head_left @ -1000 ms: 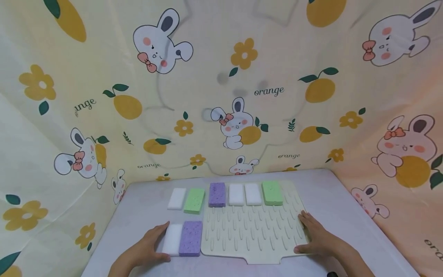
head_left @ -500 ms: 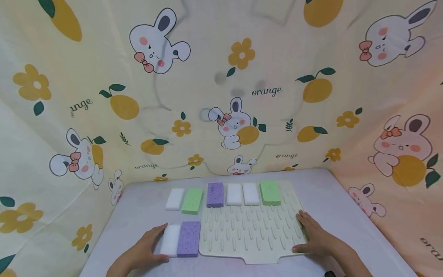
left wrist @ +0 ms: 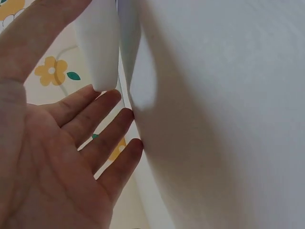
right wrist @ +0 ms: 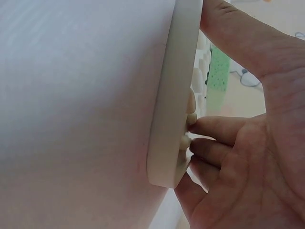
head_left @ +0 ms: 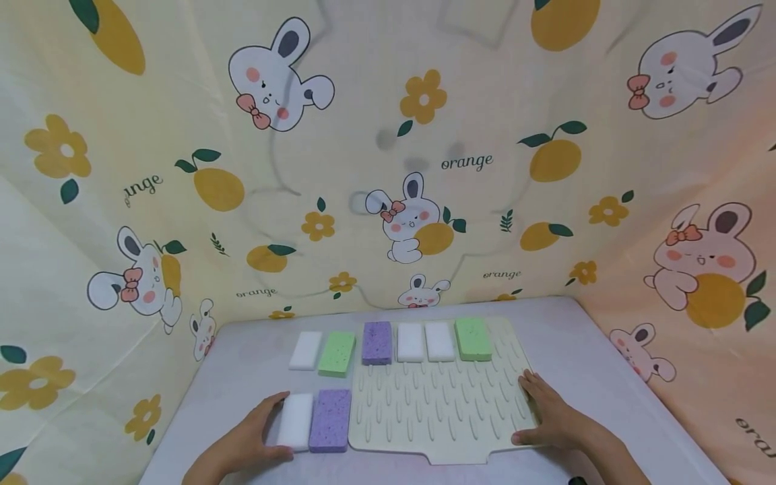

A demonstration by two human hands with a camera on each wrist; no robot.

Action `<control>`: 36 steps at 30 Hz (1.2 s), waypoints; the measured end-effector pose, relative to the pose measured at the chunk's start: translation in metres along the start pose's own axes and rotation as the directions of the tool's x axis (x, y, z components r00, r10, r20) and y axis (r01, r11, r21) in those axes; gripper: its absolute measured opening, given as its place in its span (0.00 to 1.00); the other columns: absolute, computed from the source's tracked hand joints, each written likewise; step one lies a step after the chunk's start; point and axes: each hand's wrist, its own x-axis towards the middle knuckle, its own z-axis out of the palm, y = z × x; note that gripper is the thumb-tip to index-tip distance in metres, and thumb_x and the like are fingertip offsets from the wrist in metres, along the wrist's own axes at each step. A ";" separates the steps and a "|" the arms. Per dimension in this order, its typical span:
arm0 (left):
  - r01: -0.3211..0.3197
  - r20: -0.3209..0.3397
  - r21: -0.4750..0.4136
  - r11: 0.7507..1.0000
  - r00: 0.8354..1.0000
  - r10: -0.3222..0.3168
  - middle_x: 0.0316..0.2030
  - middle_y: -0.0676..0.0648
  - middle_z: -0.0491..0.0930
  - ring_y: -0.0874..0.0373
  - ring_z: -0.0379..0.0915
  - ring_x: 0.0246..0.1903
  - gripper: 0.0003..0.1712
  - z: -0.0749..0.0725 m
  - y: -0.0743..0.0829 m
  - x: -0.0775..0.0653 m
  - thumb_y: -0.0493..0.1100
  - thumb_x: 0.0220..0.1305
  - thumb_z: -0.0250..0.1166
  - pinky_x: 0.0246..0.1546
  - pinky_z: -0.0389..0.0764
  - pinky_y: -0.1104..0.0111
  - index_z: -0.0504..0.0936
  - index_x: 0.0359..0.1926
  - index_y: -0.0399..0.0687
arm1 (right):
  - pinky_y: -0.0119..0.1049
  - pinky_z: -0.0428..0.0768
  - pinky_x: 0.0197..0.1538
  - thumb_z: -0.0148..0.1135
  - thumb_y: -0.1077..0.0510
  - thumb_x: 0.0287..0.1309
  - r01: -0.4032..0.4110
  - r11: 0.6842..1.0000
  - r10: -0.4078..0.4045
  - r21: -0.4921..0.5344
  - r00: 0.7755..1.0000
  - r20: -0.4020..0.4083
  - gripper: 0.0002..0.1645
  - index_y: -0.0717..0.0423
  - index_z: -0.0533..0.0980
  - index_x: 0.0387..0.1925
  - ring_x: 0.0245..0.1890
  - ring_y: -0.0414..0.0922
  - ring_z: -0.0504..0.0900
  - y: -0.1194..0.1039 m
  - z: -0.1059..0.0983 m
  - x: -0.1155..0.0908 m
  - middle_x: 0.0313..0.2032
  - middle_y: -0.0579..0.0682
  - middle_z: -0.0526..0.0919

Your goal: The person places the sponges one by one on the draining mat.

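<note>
My left hand point(head_left: 245, 438) holds a white sponge point(head_left: 296, 422) by its ends, thumb at the near end and fingertips at the far end. In the left wrist view the sponge point(left wrist: 99, 47) lies between the thumb and the fingertips. Just right of it is a purple sponge point(head_left: 330, 421) with a pitted surface. My right hand point(head_left: 560, 417) rests on the right side of a cream draining mat point(head_left: 436, 404) with raised ridges. Its fingertips point(right wrist: 193, 125) touch the ridges in the right wrist view.
Along the mat's far edge sit a purple sponge point(head_left: 377, 343), two white sponges point(head_left: 411, 342) and a green sponge point(head_left: 473, 339). Left of the mat lie another white sponge point(head_left: 306, 350) and a green one point(head_left: 337, 353). A printed cloth point(head_left: 339, 135) hangs around the table point(head_left: 242, 377).
The left hand has drawn the near white sponge slightly left, a little away from the purple sponge beside it. The right hand has stayed on the mat.
</note>
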 end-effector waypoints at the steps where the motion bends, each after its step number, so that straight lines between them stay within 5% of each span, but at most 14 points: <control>1: -0.001 -0.004 -0.006 1.000 1.000 0.001 0.75 0.26 0.64 0.24 0.57 0.75 0.67 -0.001 0.000 -0.001 0.57 0.46 0.88 0.74 0.61 0.31 0.62 0.80 0.37 | 0.77 0.53 0.76 0.88 0.34 0.38 0.001 1.000 -0.001 -0.001 1.000 0.000 0.81 0.73 0.56 0.80 0.80 0.76 0.43 0.000 0.000 0.000 0.81 0.75 0.46; 9: -0.051 -0.081 0.027 0.998 0.995 0.053 0.73 0.26 0.69 0.25 0.62 0.74 0.67 -0.007 0.000 0.000 0.58 0.48 0.88 0.73 0.65 0.32 0.61 0.80 0.39 | 0.77 0.52 0.76 0.88 0.33 0.39 0.012 1.000 -0.012 -0.017 1.000 -0.002 0.81 0.74 0.55 0.80 0.80 0.76 0.43 0.001 0.001 0.001 0.81 0.76 0.45; 18: -0.019 -0.177 0.155 0.988 0.983 0.047 0.73 0.32 0.72 0.31 0.69 0.71 0.66 -0.017 0.013 0.004 0.64 0.47 0.87 0.69 0.74 0.36 0.64 0.79 0.43 | 0.77 0.51 0.76 0.88 0.33 0.39 0.010 1.000 -0.010 -0.013 1.000 0.005 0.81 0.74 0.55 0.80 0.80 0.76 0.43 0.000 0.001 -0.001 0.81 0.76 0.44; 27: 0.005 -0.287 0.173 0.985 0.957 0.046 0.74 0.33 0.72 0.33 0.70 0.72 0.68 -0.015 0.042 0.023 0.67 0.47 0.86 0.68 0.76 0.38 0.63 0.80 0.42 | 0.77 0.52 0.76 0.87 0.34 0.41 0.027 0.999 -0.027 -0.018 1.000 0.001 0.81 0.73 0.54 0.81 0.80 0.76 0.42 -0.001 -0.002 -0.002 0.82 0.75 0.45; 36: -0.055 -0.290 0.216 0.975 0.950 0.118 0.72 0.37 0.75 0.37 0.74 0.69 0.67 0.004 0.074 0.044 0.64 0.45 0.88 0.68 0.78 0.42 0.66 0.80 0.44 | 0.77 0.52 0.76 0.87 0.37 0.43 0.039 0.999 -0.038 -0.015 0.999 0.010 0.79 0.75 0.53 0.81 0.80 0.77 0.42 -0.002 -0.003 -0.003 0.81 0.76 0.44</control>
